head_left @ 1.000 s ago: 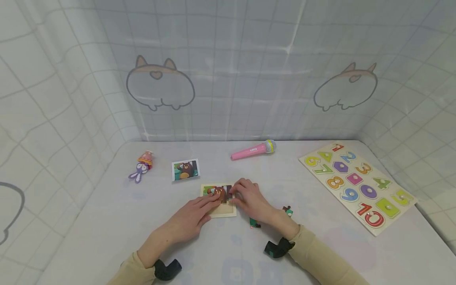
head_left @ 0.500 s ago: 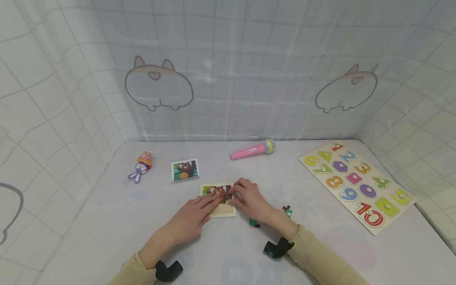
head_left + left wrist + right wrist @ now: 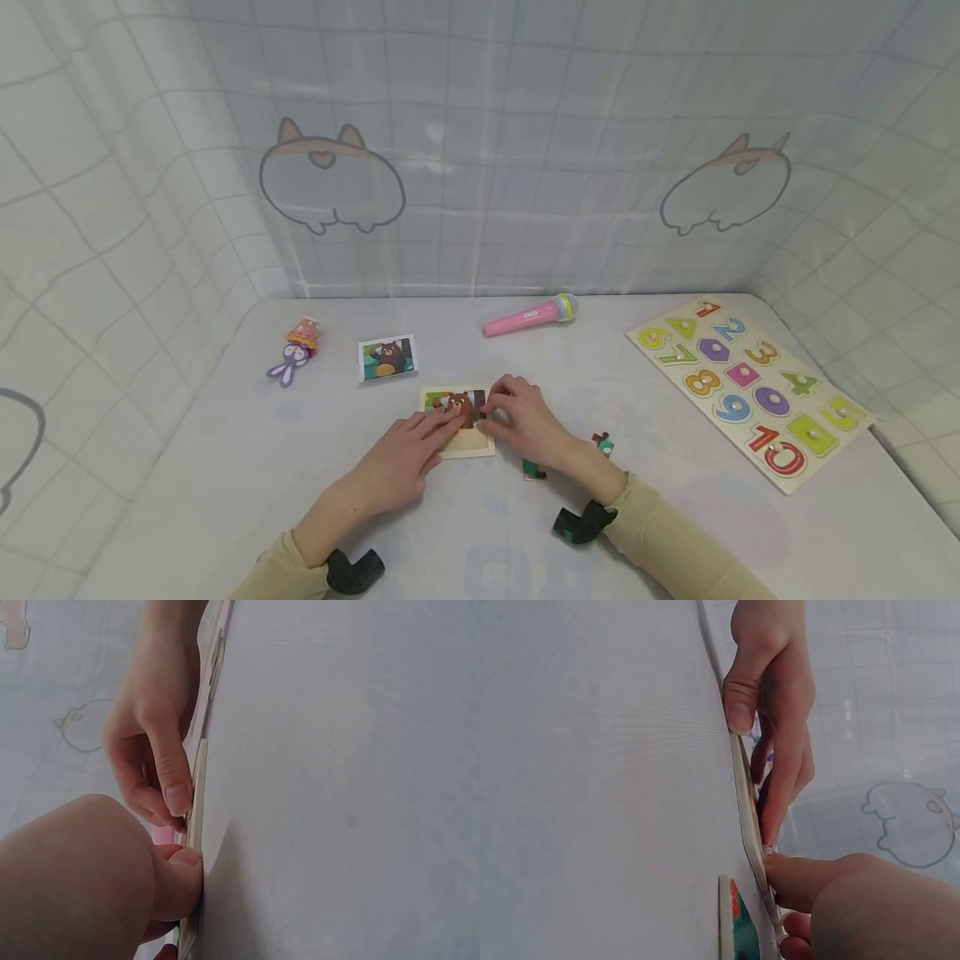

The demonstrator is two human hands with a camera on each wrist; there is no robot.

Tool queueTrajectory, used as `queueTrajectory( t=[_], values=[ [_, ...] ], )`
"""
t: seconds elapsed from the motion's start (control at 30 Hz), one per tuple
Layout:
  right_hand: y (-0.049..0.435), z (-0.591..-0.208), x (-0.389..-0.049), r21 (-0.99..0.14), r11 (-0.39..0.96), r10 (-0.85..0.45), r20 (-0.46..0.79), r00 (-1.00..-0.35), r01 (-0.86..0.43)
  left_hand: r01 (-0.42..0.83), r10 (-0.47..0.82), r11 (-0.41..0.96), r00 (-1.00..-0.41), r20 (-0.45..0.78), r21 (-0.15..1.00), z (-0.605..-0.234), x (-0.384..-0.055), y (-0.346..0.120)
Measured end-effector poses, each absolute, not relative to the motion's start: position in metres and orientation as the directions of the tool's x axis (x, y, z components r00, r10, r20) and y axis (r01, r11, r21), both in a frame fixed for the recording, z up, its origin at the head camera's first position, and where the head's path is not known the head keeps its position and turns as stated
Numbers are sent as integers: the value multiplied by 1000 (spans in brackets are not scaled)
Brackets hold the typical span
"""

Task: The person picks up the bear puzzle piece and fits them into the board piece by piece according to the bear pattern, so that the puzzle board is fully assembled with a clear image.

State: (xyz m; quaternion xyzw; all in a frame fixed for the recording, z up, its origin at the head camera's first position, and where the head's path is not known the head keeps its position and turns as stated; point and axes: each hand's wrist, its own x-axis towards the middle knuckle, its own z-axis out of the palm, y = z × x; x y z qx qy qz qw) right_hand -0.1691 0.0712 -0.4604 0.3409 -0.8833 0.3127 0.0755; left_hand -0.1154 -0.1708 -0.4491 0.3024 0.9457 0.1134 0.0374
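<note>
A rectangular pale wooden puzzle tray (image 3: 472, 453) is lying between the hands, its bare strip (image 3: 467, 442) running nine to three. The left hand (image 3: 401, 454) is resting straight fingers there from eight o'clock; the right hand (image 3: 528, 425), nearer the flat green-and-red puzzle piece (image 3: 529, 471) at four, is curling at three, grasp indeterminable.

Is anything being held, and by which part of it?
The puzzle board: left hand holds its near left corner; right hand touches its right side, but whether it pinches cannot be told.
</note>
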Motion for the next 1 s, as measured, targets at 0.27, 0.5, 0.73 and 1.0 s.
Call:
queueTrajectory(
  t=[0.27, 0.5, 0.73, 1.0],
  values=[
    [71, -460, -169, -507, 575, -546, 347, -763, -642, 571, 585, 783, -811, 20, 247, -447, -115, -169],
    [70, -458, -169, -521, 574, -542, 337, -770, -632, 562, 574, 783, -818, 39, 264, -444, -117, -167],
    [70, -460, -170, -537, 566, -543, 329, -773, -626, 616, 620, 757, -783, 59, 220, -444, -116, -167],
    [73, -457, -170, -537, 565, -557, 312, -770, -626, 617, 623, 756, -781, 45, 218, -444, -113, -165]
  ],
)
